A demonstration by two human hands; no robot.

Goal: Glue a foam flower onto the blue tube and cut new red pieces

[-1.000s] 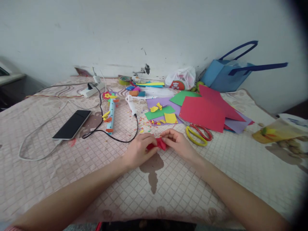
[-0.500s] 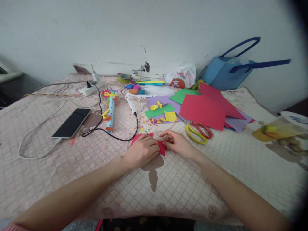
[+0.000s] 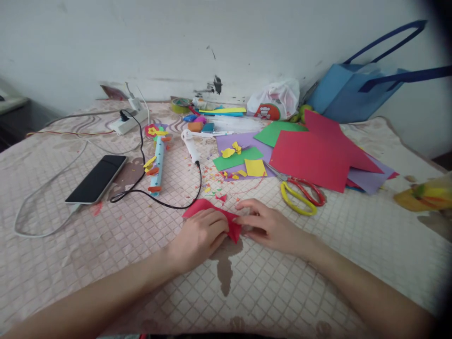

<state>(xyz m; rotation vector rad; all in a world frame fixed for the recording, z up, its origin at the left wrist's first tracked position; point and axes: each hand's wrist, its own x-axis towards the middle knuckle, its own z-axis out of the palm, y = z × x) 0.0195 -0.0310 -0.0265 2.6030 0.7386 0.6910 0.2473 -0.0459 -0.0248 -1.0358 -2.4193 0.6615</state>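
Limbs, one pair, bare

Left hand: was bare, with slender fingers and rounded knuckles. Right hand: was likewise bare, slim-fingered. Left forearm and right forearm: were uncovered, smooth in outline, narrowing towards bare wrists. Nails: were too small to tell.

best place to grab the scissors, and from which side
I'd take the scissors by the handle loops, the right hand coming from the near side: they appear to lie flat, loops toward the person, blades pointing away.
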